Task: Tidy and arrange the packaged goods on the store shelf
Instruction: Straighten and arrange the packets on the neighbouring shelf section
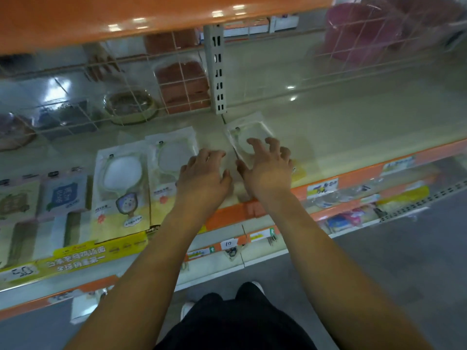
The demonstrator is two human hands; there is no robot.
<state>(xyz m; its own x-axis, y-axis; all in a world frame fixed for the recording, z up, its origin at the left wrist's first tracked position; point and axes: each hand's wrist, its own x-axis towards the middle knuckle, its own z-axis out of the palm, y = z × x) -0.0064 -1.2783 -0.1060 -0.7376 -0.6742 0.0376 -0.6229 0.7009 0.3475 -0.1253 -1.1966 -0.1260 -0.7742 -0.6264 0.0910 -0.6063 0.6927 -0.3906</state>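
Flat packaged goods lie in a row on the beige shelf (353,127). One pack with a white round item and a cartoon label (121,183) lies left of a similar pack (171,157). My left hand (202,178) rests with fingers spread at that second pack's right edge, holding nothing. A clear-fronted pack (249,131) lies skewed just to the right. My right hand (267,168) is on top of it, fingers curled on its face and thumb against its left edge. The pack's lower part is hidden under the hand.
More packs (63,193) lie at the far left. A wire mesh back panel (106,79) and a slotted upright post (217,72) stand behind. The orange shelf above (126,16) overhangs. An orange price rail (353,175) runs along the front edge, with lower shelves beneath.
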